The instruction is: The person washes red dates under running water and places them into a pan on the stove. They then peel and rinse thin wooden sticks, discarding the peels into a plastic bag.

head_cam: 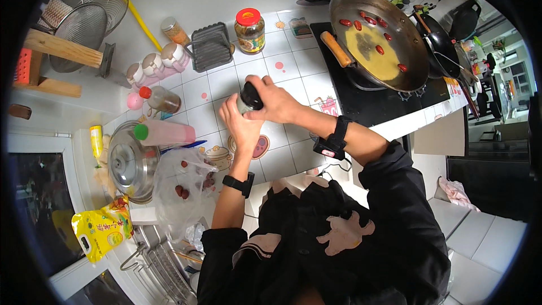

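Observation:
Above the tiled counter, I hold a glass jar with a black lid (252,96) between both hands. My left hand (242,125) wraps around the jar's body, of which only a pale strip shows. My right hand (277,101) grips the black lid from the right, its fingers curled over the far edge. What the jar contains is hidden by my hands. To the right, a large wok (408,29) with a wooden handle (336,50) sits on the stove. Yellow grain, like millet, in liquid (368,61) and several red dates (380,50) are in it.
Behind my hands stand a red-lidded sauce jar (250,31) and a dark ridged rack (210,46). Along the left are an oil bottle (163,99), a green-capped pink bottle (167,132), a steel pot with glass lid (127,161) and a plastic bag of dates (169,207). A black cooktop (381,108) borders the right.

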Available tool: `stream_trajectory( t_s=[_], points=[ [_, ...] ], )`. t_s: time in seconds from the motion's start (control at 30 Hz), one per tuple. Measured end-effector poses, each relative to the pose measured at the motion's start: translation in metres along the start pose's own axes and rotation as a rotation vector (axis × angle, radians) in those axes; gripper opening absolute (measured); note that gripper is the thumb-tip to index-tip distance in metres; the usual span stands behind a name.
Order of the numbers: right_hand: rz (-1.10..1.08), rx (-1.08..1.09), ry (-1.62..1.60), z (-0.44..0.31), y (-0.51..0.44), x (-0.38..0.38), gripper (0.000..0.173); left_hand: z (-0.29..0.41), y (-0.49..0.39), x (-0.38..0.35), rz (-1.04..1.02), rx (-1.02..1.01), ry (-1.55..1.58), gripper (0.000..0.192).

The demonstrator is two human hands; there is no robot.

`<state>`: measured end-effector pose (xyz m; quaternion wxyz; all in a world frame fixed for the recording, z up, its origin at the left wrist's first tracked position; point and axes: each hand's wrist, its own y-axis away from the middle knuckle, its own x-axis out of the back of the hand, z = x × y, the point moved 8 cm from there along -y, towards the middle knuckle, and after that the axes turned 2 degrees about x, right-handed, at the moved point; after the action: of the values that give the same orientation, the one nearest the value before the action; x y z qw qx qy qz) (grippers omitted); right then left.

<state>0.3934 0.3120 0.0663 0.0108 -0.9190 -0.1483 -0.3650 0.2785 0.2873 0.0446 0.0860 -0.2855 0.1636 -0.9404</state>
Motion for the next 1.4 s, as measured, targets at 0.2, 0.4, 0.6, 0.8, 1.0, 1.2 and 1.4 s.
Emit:
stream_trajectory(
  t_s=[0.2,0.4,0.6,0.8,1.0,1.2,1.4],
  points=[
    [0.205,-0.116,0.192,0.031,-0.031,0.016,0.075,-0.014,-0.013,-0.004,-0.038,0.036,0.056,0.071],
    [0.324,-0.181,0.42,0.057,-0.069,0.015,0.069,-0.069,0.007,0.004,-0.26,0.21,0.142,0.043],
    [0.335,-0.166,0.383,0.056,-0.083,-0.003,0.067,-0.071,0.012,0.019,-0.329,0.263,0.165,0.03],
    [0.413,-0.205,0.336,0.062,-0.081,-0.003,0.077,-0.064,0.013,0.005,-0.443,0.24,0.172,0.032],
    [0.504,-0.258,0.366,0.062,-0.047,-0.001,0.094,-0.069,0.03,-0.018,-0.509,0.258,0.249,0.034],
    [0.346,-0.242,0.176,0.042,0.035,-0.016,0.04,-0.046,0.076,-0.014,-0.712,0.448,0.422,0.035],
    [-0.287,-0.028,-0.795,-0.04,0.129,-0.047,0.037,0.02,0.146,0.088,-0.838,0.257,0.318,0.032]
  ],
)
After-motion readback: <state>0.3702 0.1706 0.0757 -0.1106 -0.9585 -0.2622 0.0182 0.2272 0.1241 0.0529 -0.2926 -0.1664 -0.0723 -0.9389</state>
